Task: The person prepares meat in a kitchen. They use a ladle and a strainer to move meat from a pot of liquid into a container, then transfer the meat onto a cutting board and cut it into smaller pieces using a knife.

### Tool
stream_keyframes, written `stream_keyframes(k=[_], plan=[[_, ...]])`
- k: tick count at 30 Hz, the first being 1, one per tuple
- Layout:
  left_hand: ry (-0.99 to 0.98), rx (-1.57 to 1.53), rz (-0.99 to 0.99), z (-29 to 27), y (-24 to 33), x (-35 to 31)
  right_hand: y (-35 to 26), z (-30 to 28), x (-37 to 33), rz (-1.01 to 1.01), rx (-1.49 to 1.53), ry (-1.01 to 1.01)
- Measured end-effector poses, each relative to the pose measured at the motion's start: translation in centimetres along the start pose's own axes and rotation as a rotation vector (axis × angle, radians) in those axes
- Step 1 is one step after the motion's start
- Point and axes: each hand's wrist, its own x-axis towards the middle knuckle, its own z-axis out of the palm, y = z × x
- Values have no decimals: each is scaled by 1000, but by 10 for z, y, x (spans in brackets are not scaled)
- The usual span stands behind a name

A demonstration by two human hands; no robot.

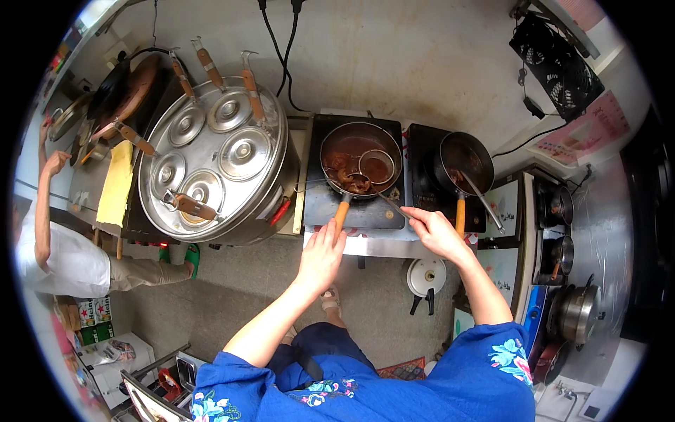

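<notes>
On the black induction cooktop (383, 216) in the middle stands a dark saucepan (399, 158) holding reddish-brown liquid and brown pieces of food (351, 179). My left hand (323, 254) is closed over its wooden handle (342, 213), on the near side. With my right hand (436, 232) I grip the thin metal handle of a ladle (376, 167). The ladle's round bowl rests in the saucepan, brown liquid inside it. Fingers of both hands partly hide the handles they hold.
A second pan (467, 153) with a metal spoon stands on the right cooktop. The big steel steamer (267, 176) with several lidded wells fills the left. A pressure cooker (426, 276) sits below the counter. Another person (63, 253) stands at far left near a yellow cloth (115, 184).
</notes>
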Motion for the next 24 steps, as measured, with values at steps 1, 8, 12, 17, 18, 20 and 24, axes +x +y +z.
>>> stream_keyframes(k=[1,8,12,17,18,20,24], plan=[[2,-3,1,0,0,-1,1,2,-1,-28,-10,20],[2,-3,2,-1,2,-1,1,8,-6,-57,-17,53],[-2,10,3,0,2,-1,4,9,-8,-57,-6,53],[9,-5,-3,-1,3,-2,18,16,-6,-75,72,97],[16,-6,-4,-1,4,-3,21,17,-5,-77,95,110],[27,-12,-4,-4,5,-5,27,16,-2,54,323,27],[57,-61,-2,-19,6,-15,25,13,0,323,810,-46]])
